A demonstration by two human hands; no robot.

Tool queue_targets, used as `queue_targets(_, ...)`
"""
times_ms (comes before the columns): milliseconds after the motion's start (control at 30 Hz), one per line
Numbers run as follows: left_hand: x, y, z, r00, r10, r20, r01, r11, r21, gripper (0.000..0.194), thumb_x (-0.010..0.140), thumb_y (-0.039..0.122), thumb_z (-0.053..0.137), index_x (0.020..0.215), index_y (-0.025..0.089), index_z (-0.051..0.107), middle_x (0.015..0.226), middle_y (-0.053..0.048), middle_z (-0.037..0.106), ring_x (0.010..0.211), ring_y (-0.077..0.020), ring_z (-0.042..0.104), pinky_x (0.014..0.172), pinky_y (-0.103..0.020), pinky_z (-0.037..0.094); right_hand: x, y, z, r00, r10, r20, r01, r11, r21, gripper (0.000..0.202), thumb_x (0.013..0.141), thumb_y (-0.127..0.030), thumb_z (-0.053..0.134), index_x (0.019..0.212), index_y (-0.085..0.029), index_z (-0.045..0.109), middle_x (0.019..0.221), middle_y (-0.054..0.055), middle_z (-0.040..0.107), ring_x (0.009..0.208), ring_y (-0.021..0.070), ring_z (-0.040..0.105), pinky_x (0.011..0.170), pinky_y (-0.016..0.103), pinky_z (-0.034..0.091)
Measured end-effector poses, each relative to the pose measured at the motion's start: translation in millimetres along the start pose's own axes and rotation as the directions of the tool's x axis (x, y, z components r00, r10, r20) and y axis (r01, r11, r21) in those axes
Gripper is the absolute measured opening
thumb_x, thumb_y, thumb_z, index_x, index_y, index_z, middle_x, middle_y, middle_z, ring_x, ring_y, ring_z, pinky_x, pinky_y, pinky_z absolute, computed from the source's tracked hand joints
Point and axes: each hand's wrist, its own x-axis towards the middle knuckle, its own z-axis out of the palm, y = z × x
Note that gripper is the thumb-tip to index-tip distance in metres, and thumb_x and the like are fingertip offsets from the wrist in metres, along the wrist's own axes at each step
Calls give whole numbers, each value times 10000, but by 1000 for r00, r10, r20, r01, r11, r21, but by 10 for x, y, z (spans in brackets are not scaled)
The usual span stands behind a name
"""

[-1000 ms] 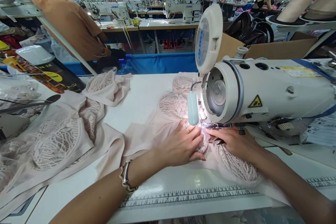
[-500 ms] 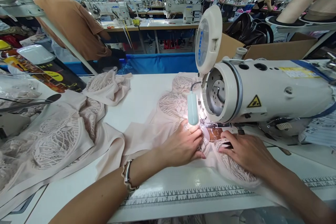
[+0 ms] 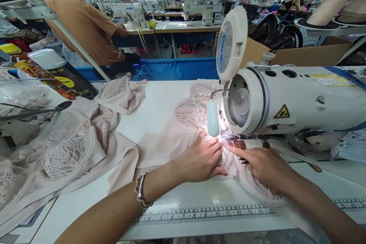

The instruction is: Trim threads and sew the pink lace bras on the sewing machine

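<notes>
A pale pink lace bra (image 3: 191,113) lies under the head of a white sewing machine (image 3: 297,99), at its lit needle area. On the fabric left of the needle rests my left hand (image 3: 203,159), fingers lying over the lace and thumb apart. My right hand (image 3: 267,166) is at the needle's right, index finger stretched onto the cloth by the left fingertips. Its other fingers curl over a small dark thing, mostly hidden, above a lace cup (image 3: 257,185). A pale green lamp (image 3: 212,118) hangs before the needle and hides part of it.
More lace bras (image 3: 68,152) are heaped on the left. A spray can (image 3: 64,70) leans behind them. A printed ruler (image 3: 206,215) runs along the table's front edge. Behind the machine are a cardboard box (image 3: 311,55) and a black bag (image 3: 281,34). A person (image 3: 82,26) sits beyond.
My right hand has moved left, its index finger now stretched to the cloth near the needle. My left hand stays on the fabric. The disc inside the machine's open end looks different.
</notes>
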Motion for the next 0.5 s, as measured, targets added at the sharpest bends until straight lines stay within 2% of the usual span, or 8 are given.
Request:
queue_targets(133, 23, -31, -20, 999, -37, 16, 37, 999, -25, 682, 1039, 620, 231, 1312, 79, 543, 1293, -190, 638, 1161, -319, 585, 1087, -531, 273, 78, 10, -15, 995, 74, 64, -76, 997, 24, 790, 786, -11, 428, 1492, -360, 492, 942, 27, 774, 753, 224, 701, 574, 274, 381)
queue_targets(200, 35, -39, -21, 999, -46, 20, 46, 999, -15, 656, 1036, 621, 244, 1298, 105, 552, 1296, -188, 633, 1140, -322, 597, 1085, -546, 270, 107, 27, 2, 995, 87, 52, -90, 994, 54, 795, 791, -4, 406, 1489, -377, 486, 1040, 29, 770, 847, 229, 709, 629, 284, 423)
queue_targets(267, 41, -37, -3, 998, -62, 14, 62, 998, -8, 630, 1040, 610, 251, 1263, 116, 572, 1306, -187, 627, 1133, -323, 599, 1086, -563, 263, 118, 47, 34, 997, 75, 10, -75, 994, 81, 789, 786, 5, 392, 1471, -372, 502, 1057, 24, 767, 880, 222, 704, 660, 286, 441)
queue_targets(333, 42, -26, 29, 997, -71, 1, 71, 997, -3, 600, 1051, 581, 258, 1230, 115, 590, 1315, -184, 621, 1145, -320, 592, 1089, -561, 263, 104, 70, 80, 996, 44, -81, -39, 997, 65, 735, 775, -4, 403, 1427, -311, 550, 933, 27, 766, 800, 214, 689, 611, 275, 417)
queue_targets(400, 43, -12, 59, 998, -55, -21, 55, 998, 10, 538, 1078, 494, 254, 1183, 107, 611, 1295, -178, 631, 1163, -307, 582, 1097, -544, 261, 67, 100, 141, 975, -24, -223, 29, 999, 18, 641, 759, -19, 428, 1328, -241, 621, 802, 25, 734, 706, 203, 657, 541, 268, 366)
queue_targets(500, 47, 3, 65, 999, -33, -31, 33, 999, 0, 486, 1085, 437, 284, 1143, 90, 619, 1183, -163, 673, 1115, -287, 594, 1103, -522, 264, 6, 166, 248, 884, -195, -424, 180, 981, -75, 622, 720, 11, 424, 1232, -236, 678, 712, -3, 674, 615, 159, 605, 530, 264, 342)
